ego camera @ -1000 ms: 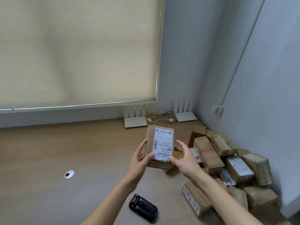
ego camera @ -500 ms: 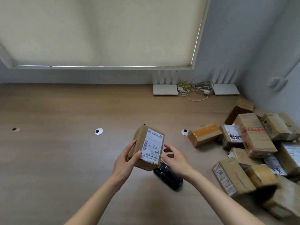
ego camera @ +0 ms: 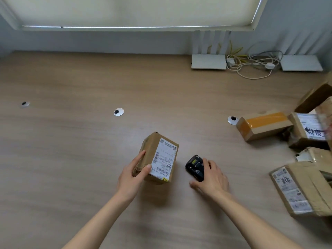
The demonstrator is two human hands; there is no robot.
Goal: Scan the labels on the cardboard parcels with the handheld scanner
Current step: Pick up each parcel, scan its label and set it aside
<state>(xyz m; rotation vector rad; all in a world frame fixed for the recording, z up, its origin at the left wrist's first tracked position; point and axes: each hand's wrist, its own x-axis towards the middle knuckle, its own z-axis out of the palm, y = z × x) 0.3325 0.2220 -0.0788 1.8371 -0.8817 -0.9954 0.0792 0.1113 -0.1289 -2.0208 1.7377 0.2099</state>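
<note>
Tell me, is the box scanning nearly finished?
Not nearly. The left hand holds one brown cardboard parcel, white label up. The right hand is only reaching the black handheld scanner on the wooden table. The heap of taped cardboard boxes waits.

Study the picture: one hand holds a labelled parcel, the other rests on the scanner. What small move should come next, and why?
Probably the right hand should close on the scanner and lift it toward the label. The scanner lies flat on the table, and the left hand holds the parcel label-up.
</note>
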